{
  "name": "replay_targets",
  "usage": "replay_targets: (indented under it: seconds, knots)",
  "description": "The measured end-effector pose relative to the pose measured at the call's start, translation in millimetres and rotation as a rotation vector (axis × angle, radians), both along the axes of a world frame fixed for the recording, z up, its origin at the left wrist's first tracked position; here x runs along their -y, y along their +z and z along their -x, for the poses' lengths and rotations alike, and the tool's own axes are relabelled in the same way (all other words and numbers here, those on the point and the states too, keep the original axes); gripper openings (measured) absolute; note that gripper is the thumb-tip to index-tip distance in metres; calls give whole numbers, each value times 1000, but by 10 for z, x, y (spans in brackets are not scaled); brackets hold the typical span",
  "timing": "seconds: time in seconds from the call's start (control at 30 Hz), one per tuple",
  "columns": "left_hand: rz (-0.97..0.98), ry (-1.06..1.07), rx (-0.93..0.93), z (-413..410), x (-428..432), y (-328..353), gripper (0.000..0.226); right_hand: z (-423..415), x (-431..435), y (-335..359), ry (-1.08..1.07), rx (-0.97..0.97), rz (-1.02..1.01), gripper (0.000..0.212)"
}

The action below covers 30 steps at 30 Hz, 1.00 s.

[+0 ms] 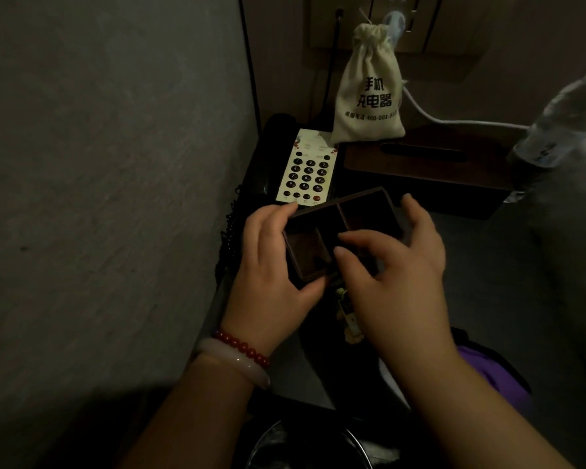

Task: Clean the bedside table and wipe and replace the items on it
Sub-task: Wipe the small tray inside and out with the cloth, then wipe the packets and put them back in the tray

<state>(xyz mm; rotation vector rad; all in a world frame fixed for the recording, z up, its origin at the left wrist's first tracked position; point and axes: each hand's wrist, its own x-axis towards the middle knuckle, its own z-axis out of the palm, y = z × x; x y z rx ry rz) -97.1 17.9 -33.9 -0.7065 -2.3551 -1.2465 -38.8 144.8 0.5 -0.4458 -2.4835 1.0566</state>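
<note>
A small dark wooden tray with several compartments is held tilted above the bedside table. My left hand grips its left end, thumb under the near corner. My right hand holds its right side, fingers curled over the near rim and into a compartment. Behind the tray lies a black telephone with a pale keypad. A dark wooden tissue box stands to the right of the phone, and a cream drawstring pouch with printed characters sits on its back corner.
A grey padded headboard fills the left. A plastic water bottle stands at the far right, and a white cable runs from the wall sockets. A bin with a metal rim and a purple cloth lie below.
</note>
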Motion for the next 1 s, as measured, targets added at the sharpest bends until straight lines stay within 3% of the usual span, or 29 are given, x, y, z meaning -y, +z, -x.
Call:
replay_targets:
  seconds: [0.23,0.33,0.5,0.6,1.0]
  knots:
    - [-29,-14,-86,-27,3,71,63,369,259,156,-123,227,-9,17]
    - [-28,-51,-75,-42,13,101,64,449,301,188,-138,268,-65,7]
    - [10,-55,-71,-42,29,76,83,542,315,182,-178,296,-74,11]
    - [-23,-38,-102,-76,16,126,60,586,328,188,-207,277,-40,13]
    - [-49,-54,-96,-52,33,105,58,578,370,116,-186,37,89,13]
